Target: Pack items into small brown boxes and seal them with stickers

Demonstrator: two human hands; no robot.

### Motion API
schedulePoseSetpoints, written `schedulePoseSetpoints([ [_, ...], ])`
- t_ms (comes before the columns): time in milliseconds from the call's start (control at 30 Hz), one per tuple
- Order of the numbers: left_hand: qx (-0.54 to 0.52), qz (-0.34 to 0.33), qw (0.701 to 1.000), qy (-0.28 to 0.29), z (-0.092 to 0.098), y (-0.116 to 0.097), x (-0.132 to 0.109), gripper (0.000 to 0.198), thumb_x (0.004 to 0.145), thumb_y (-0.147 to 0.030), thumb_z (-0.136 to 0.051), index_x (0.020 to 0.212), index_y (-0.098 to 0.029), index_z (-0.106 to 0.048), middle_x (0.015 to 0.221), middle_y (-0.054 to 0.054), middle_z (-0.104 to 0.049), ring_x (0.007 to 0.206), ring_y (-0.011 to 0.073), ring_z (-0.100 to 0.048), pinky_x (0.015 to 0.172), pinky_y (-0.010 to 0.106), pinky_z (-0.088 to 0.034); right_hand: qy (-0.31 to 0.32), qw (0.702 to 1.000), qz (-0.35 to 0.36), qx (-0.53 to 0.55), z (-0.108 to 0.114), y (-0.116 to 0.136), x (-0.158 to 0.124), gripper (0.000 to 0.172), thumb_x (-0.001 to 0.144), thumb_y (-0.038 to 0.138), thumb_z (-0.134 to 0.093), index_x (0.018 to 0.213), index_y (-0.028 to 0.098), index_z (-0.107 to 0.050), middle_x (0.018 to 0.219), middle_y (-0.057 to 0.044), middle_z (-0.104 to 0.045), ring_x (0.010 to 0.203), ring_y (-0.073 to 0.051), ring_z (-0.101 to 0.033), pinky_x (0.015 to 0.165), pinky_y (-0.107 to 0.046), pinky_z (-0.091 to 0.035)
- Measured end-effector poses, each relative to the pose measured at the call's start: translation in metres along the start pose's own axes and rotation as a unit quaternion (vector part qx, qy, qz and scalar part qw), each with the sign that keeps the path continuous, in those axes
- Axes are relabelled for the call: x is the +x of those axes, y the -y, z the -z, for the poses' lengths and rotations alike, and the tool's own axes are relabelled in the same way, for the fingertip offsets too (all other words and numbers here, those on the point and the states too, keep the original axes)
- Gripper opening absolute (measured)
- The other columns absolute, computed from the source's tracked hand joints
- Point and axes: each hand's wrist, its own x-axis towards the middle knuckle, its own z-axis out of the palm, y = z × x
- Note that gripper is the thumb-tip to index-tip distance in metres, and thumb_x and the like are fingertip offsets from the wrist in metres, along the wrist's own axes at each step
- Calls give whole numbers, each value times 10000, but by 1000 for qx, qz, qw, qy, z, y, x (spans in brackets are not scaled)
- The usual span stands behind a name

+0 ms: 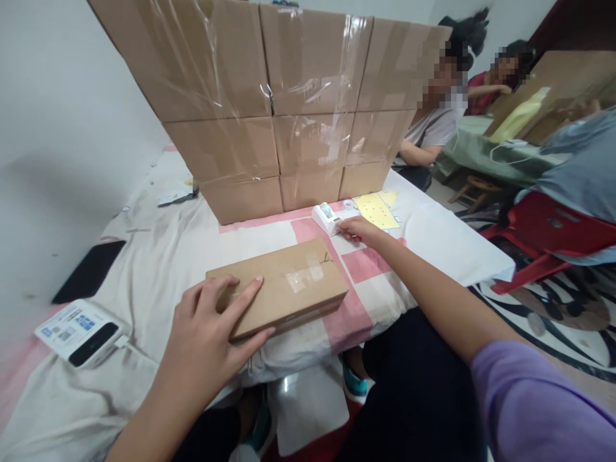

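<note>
A flat, closed cardboard box [274, 282] lies near the table's front edge, with a strip of clear tape on its top. My left hand [216, 314] grips its left end, fingers over the top and thumb along the near side. Beyond the box's far right corner is a small white box [325, 219] with a printed label. My right hand [356, 229] reaches to the right end of that white box, its fingers curled and pinched together. What sits between those fingertips is too small to make out.
Several taped cartons [312, 77] form a wall at the back. A white device [84, 333] with a cable and a black flat pad [89, 273] lie left. Yellow dotted sheets [378, 212] lie right. Other people sit beyond, one on a red chair [563, 224].
</note>
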Motion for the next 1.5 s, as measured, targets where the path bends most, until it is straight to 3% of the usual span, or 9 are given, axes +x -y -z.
schedulePoseSetpoints([
  [400, -16, 12, 1000, 12, -1, 3, 1, 633, 845, -521, -673, 1408, -254, -562, 1266, 151, -488, 1135, 345, -457, 974, 531, -470, -50, 999, -17, 4, -14, -7, -1, 116, 818, 116, -621, 706, 145, -612, 456, 49, -520, 378, -62, -394, 382, -173, -241],
  [567, -21, 38, 999, 13, -1, 0, 2, 629, 831, -486, -698, 1412, -283, -570, 1263, 145, -519, 1145, 334, -459, 931, 496, -485, -92, 996, 0, 13, -25, 11, -32, 259, 778, 121, -647, 553, 155, -522, 383, 67, -432, 342, -50, -331, 373, -176, -209],
  [767, -11, 54, 998, 27, 9, -10, 3, 597, 831, -448, -700, 1397, -295, -587, 1271, 138, -557, 1158, 329, -493, 918, 486, -479, -102, 988, 72, 93, -23, 55, -89, 164, 807, 259, -647, 711, 155, -564, 595, 15, -568, 463, -70, -489, 417, -162, -295],
  [1000, 2, 71, 997, 39, 9, -12, 2, 662, 795, -492, -744, 1409, -315, -571, 1312, 122, -567, 1197, 337, -472, 1001, 515, -411, 89, 939, 272, 191, -64, 92, -146, 329, 765, 457, -728, 749, 160, -588, 658, 18, -602, 424, -43, -414, 423, -186, -249],
  [1100, 2, 78, 996, 51, 8, -14, 0, 670, 809, -499, -730, 1430, -325, -547, 1328, 116, -557, 1203, 338, -458, 1029, 523, -390, 131, 948, 244, 159, -79, 90, -161, 307, 754, 432, -736, 814, 155, -619, 675, 1, -657, 377, -35, -370, 393, -194, -205],
  [1233, 11, 91, 994, 54, 7, -19, 0, 667, 819, -498, -720, 1436, -319, -540, 1332, 119, -560, 1202, 345, -462, 1002, 518, -418, 144, 967, 187, 92, -72, 85, -180, 377, 769, 350, -694, 1060, 112, -665, 631, 7, -662, 379, -41, -335, 383, -192, -204],
  [1300, 24, 99, 993, 53, 7, -24, 1, 671, 829, -499, -709, 1446, -305, -529, 1343, 126, -560, 1201, 353, -467, 947, 501, -456, 166, 970, 170, 45, -63, 89, -191, 682, 783, 274, -670, 1426, 120, -500, 639, 24, -680, 402, -55, -366, 402, -184, -251],
  [1367, 32, 104, 992, 56, 9, -30, 2, 674, 839, -502, -698, 1456, -301, -516, 1355, 123, -561, 1200, 355, -470, 915, 490, -480, 180, 972, 154, 8, -58, 96, -200, 950, 798, 214, -642, 1620, 170, -167, 662, 39, -700, 412, -64, -386, 413, -180, -281],
  [1500, 30, 140, 988, 58, 13, -48, 1, 675, 839, -486, -705, 1453, -274, -525, 1321, 106, -593, 1119, 332, -491, 893, 449, -514, 162, 979, 117, -35, -70, 114, -204, 1000, 819, 158, -591, 1640, 171, -21, 678, 36, -705, 398, -68, -404, 411, -184, -299],
])
